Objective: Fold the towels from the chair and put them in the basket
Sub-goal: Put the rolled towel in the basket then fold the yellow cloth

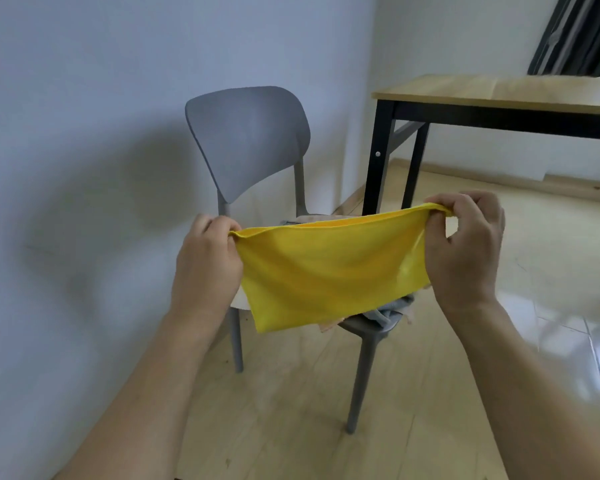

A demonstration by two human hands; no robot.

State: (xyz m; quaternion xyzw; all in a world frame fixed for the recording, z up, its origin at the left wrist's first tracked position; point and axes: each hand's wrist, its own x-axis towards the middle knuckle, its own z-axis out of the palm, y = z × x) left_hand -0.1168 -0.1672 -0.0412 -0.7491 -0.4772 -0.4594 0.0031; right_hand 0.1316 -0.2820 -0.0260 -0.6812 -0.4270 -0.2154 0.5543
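Your two forearms come up from the bottom of the view, and between them hangs one yellow towel (326, 271), held in the air in front of the grey chair (246, 140). Your left hand (207, 261) pinches the towel's upper left corner between thumb and curled fingers; your right hand (465, 251) pinches the upper right corner the same way, with the fingers bunched over the hem. The top edge looks doubled, so you seem to be partway through a fold (probably the first halving).

To do this step well, keep the top edge taut and level, line the corners up so the layers match, and let the cloth hang straight before you bring your hands together for the next fold. The right corner is gathered, so smooth it or the crease will likely run crooked.

Counting what shows: one yellow towel in your hands, one chair, and one wooden table (499, 91) to the right. On the seat behind the towel lie more cloths (392, 308), at least a grey one and a beige one; how many exactly I cannot tell. No basket is in view.
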